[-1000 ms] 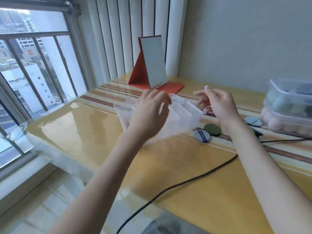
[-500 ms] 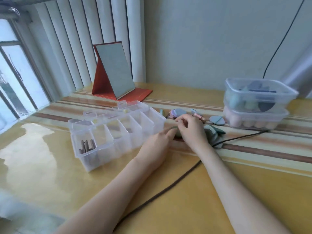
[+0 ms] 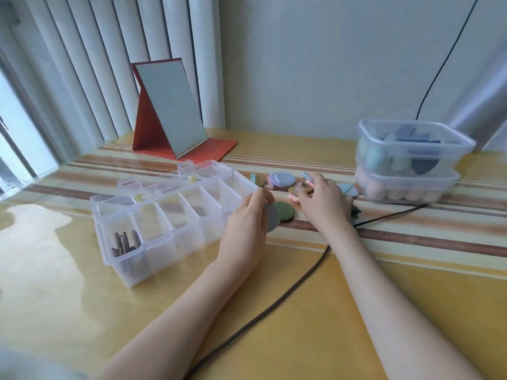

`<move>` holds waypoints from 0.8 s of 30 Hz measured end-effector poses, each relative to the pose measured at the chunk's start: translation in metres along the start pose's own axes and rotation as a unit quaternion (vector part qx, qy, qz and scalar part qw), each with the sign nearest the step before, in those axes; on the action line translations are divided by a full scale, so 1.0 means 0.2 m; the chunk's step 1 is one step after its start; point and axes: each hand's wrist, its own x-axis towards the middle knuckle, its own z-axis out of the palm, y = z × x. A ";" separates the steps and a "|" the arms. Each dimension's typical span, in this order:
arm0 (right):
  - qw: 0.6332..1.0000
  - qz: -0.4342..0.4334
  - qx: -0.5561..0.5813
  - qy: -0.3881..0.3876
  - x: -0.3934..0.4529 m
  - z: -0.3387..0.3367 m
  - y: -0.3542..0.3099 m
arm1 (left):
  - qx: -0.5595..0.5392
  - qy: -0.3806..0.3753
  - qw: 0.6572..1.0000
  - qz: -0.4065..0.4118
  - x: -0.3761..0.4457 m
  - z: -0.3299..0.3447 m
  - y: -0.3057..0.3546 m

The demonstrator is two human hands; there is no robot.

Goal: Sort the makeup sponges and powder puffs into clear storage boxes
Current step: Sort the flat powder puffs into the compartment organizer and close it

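flat round grey puff (image 3: 272, 218), matte, thin-edged

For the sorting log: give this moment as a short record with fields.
left hand: holds grey puff
right hand: on loose puffs, grip unclear
green puff: on table, beside grey puff
divided box: lid open, brown sticks in nearest cell
stacked tubs: lidded, far right, sponges inside
mirror: upright, behind box
cable: between the arms
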 end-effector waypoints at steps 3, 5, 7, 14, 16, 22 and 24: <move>0.999 0.005 0.037 0.015 0.02 -0.01 0.01 | -0.006 -0.007 1.000 -0.002 0.00 0.01 -0.02; 0.996 0.020 0.088 0.006 0.06 -0.03 0.01 | -0.013 -0.013 1.000 -0.001 0.01 0.01 -0.02; 0.990 0.029 0.133 -0.025 0.08 -0.04 0.00 | -0.018 -0.019 1.000 0.000 0.01 0.02 -0.03; 0.946 -0.002 0.311 -0.096 0.12 -0.05 -0.04 | -0.030 -0.003 1.000 -0.002 0.02 0.02 -0.05; 0.921 0.014 0.365 -0.137 0.11 -0.06 -0.05 | -0.030 -0.010 0.999 -0.004 0.02 0.02 -0.05; 0.953 -0.031 0.256 -0.160 0.09 -0.03 -0.08 | 0.004 -0.054 0.998 0.017 0.02 0.02 -0.05; 0.958 -0.032 0.255 -0.127 0.10 -0.05 -0.08 | 0.012 -0.074 0.997 0.014 0.02 0.02 -0.05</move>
